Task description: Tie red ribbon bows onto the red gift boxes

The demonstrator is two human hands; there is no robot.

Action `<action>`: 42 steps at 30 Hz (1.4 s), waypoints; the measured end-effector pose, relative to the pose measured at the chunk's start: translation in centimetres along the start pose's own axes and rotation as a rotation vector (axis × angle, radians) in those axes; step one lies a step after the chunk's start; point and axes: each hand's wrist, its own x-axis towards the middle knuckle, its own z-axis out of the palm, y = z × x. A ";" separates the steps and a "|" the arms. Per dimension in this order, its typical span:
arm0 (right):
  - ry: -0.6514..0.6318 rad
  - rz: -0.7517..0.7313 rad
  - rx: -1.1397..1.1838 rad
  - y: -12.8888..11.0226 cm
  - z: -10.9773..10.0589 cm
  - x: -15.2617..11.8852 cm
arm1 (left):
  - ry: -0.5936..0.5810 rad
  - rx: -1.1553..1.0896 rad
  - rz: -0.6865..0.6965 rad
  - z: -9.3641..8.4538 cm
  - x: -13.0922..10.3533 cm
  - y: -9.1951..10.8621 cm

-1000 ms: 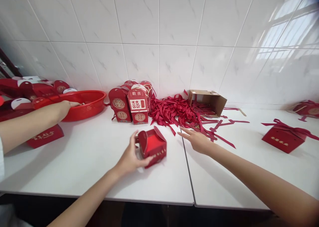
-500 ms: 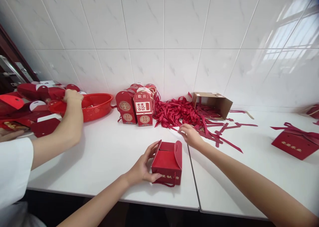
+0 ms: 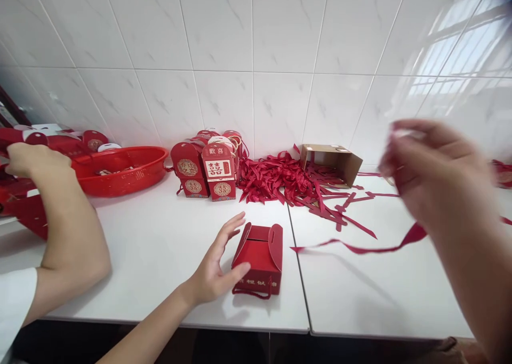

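ribbon is trailing from the raised right hand, fingers pinching its end, toward lower centre; left hand, fingers spread, is steadying the red box.

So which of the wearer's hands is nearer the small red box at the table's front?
Left. The left hand touches the box on its left side; the right hand is raised well off to its right, holding a ribbon.
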 end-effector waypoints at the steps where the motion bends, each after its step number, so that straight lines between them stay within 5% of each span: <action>1: -0.202 0.190 0.047 0.1 1.2 -1.4 | 0.022 0.065 -0.021 0.1 0.4 0.9; 3: -0.522 0.492 0.086 0.6 3.6 -3.9 | 0.030 0.204 -0.054 0.4 1.4 2.6; 6: -0.735 0.725 0.109 1.5 6.2 -6.7 | -0.023 0.364 -0.106 1.0 2.8 4.0; 14: -0.832 0.802 0.098 3.6 8.5 -8.2 | -0.039 0.387 -0.146 1.6 4.1 4.3; 21: -0.844 0.755 0.065 4.1 9.5 -8.1 | -0.029 0.385 -0.113 2.1 4.7 4.3; 28: -0.761 0.264 -0.208 3.5 9.8 -7.4 | 0.071 0.319 -0.056 1.5 5.3 5.1; 33: -0.872 0.368 0.092 2.2 9.8 -5.9 | 0.270 0.328 0.033 0.3 5.3 6.6; 39: -0.436 0.128 0.416 -2.7 4.8 -2.8 | 0.078 0.404 -0.214 -0.8 2.5 5.4; 42: -0.327 0.040 0.474 -3.9 3.5 -1.8 | 0.140 0.228 -0.372 -0.5 1.5 4.4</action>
